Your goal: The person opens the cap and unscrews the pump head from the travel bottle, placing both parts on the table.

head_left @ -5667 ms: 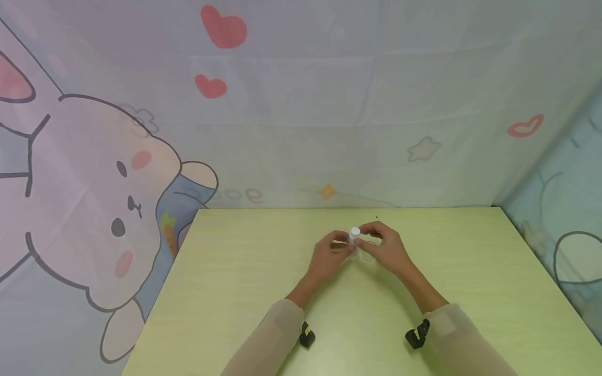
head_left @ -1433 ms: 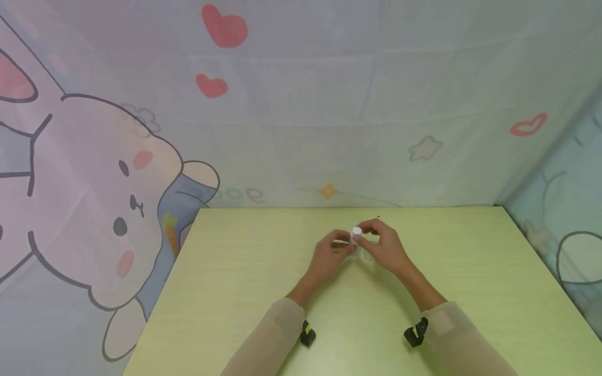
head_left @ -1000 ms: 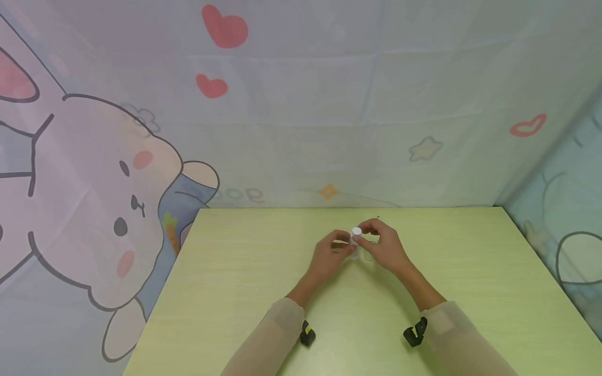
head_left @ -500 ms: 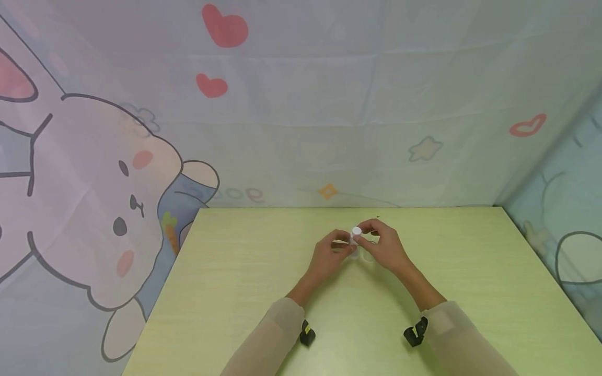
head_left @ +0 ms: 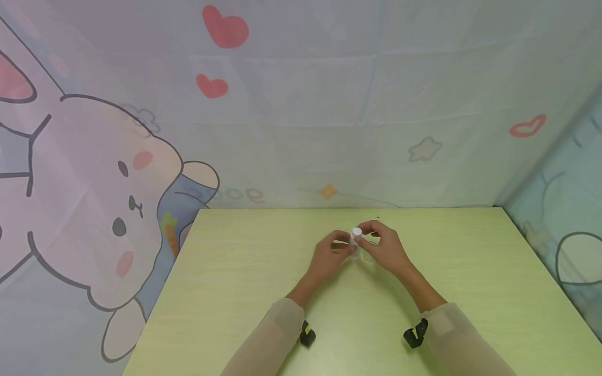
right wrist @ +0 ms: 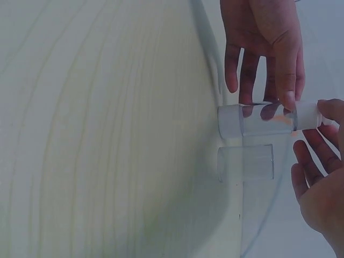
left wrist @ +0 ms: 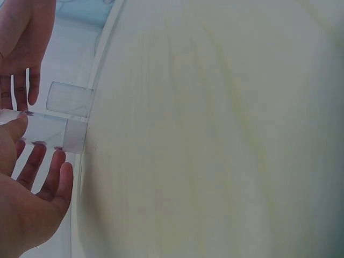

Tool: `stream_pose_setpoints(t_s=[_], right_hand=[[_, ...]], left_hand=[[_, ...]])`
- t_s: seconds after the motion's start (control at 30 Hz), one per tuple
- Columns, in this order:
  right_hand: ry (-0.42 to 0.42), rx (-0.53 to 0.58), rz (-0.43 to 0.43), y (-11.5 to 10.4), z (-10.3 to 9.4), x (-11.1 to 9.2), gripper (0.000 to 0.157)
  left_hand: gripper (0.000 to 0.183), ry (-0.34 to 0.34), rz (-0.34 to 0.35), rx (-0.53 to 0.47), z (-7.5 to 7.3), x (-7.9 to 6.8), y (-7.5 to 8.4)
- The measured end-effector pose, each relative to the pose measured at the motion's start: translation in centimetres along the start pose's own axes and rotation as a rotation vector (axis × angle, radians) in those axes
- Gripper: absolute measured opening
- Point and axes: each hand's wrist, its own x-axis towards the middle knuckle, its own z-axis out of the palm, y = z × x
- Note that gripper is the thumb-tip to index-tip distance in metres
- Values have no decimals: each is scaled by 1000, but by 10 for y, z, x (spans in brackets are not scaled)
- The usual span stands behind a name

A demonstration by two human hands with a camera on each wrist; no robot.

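Left hand (head_left: 326,256) grips clear bottle (left wrist: 48,129); right hand (head_left: 389,249) pinches white cap (right wrist: 308,115); clear cup (right wrist: 246,163) at four o'clock, faint lettering (head_left: 254,195) at ten.

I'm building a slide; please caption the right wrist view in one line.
Left hand grips a clear bottle, right hand holds its white top, and a clear cylinder stands alongside.

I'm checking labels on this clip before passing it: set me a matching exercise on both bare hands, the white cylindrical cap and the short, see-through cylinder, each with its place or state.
Column one
1. Bare left hand
2. Bare right hand
3. White cylindrical cap
4. Short, see-through cylinder

Column two
A. Pinching the cap
B. Beside the clear, cylindrical bottle, touched by neither hand
C. Gripping the bottle's body
D. At the bottle's top

Pairs: 1-C, 2-A, 3-D, 4-B
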Motion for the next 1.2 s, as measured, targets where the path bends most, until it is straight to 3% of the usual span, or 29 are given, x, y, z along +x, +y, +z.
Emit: stream_pose_setpoints(t_s=[1.2], right_hand=[[10,-1,23,2,2,0,28]], left_hand=[[24,-2,21,11,0,0,-1]])
